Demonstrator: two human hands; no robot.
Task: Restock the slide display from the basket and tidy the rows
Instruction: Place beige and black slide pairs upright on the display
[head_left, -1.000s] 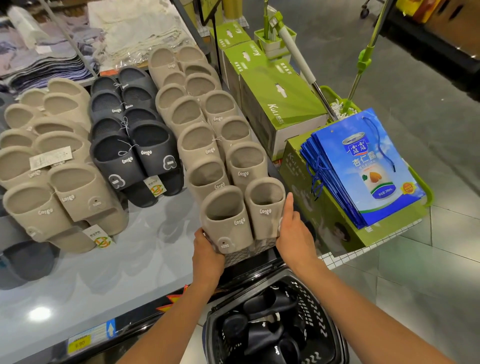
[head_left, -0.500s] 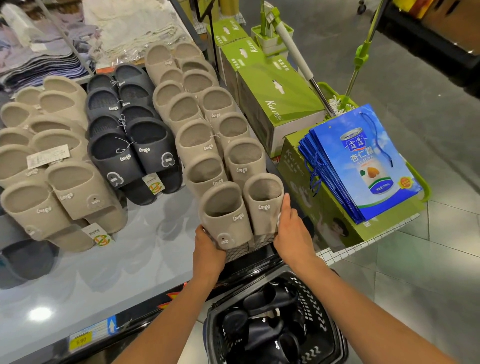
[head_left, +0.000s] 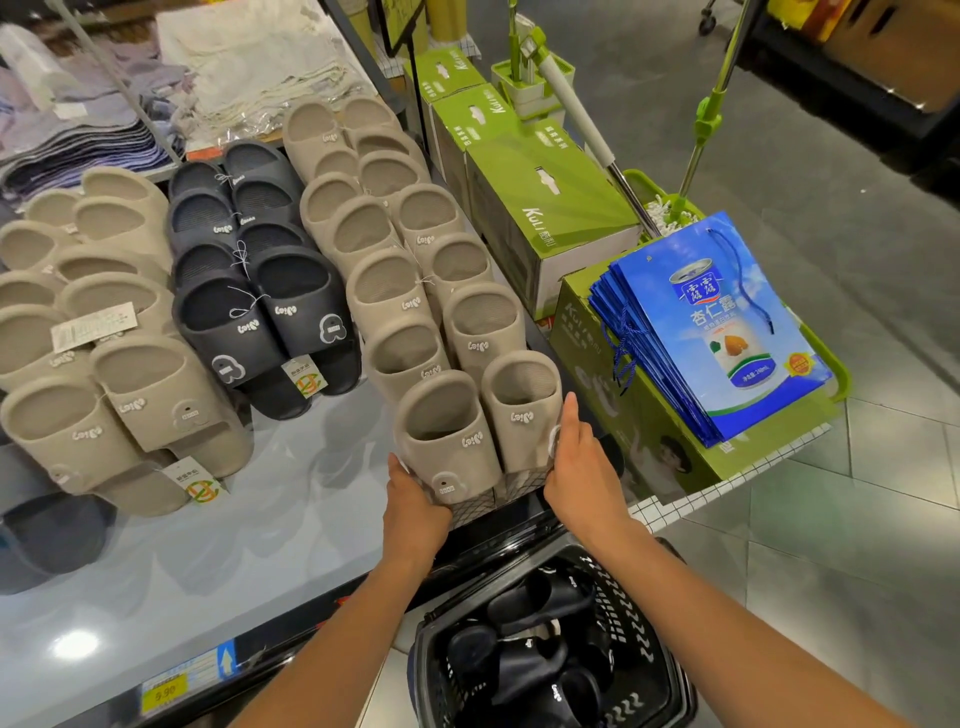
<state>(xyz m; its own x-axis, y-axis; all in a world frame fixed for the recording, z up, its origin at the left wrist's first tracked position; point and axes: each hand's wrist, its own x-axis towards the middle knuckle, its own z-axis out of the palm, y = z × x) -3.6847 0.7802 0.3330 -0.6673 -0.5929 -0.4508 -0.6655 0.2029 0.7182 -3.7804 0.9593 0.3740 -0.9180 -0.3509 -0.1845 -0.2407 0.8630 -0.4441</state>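
The front pair (head_left: 467, 431) of tan slides is held at the near end of the right tan row (head_left: 395, 260), right at the edge of the bench (head_left: 260, 545) and above the basket (head_left: 631, 623); its toes are leaned up on the pair behind it, and the soles can be seen hanging past the edge. The left hand (head_left: 410, 509) is set at the heel of the left slide; the thumb is laid on the side and the fingers are tucked under the sole, so the grip looks closed round the slide, though the fingers are hidden. The right hand (head_left: 582, 467) is kept flat, with straight fingers pressed on the outer side of the right slide, so nothing is wrapped by that grip. It seems the pair is being squeezed together and lined up with its row. Black slides (head_left: 540, 660) are seen in the basket, not yet put out; a black row (head_left: 270, 291) is waiting in the middle of the bench. Care is needed here; if the pair is let go too soon, it could slip off the edge and drop into the basket or onto the floor; if it is pushed too hard, the pairs behind could be knocked crooked or bumped into the green boxes (head_left: 545, 208) beside the row.
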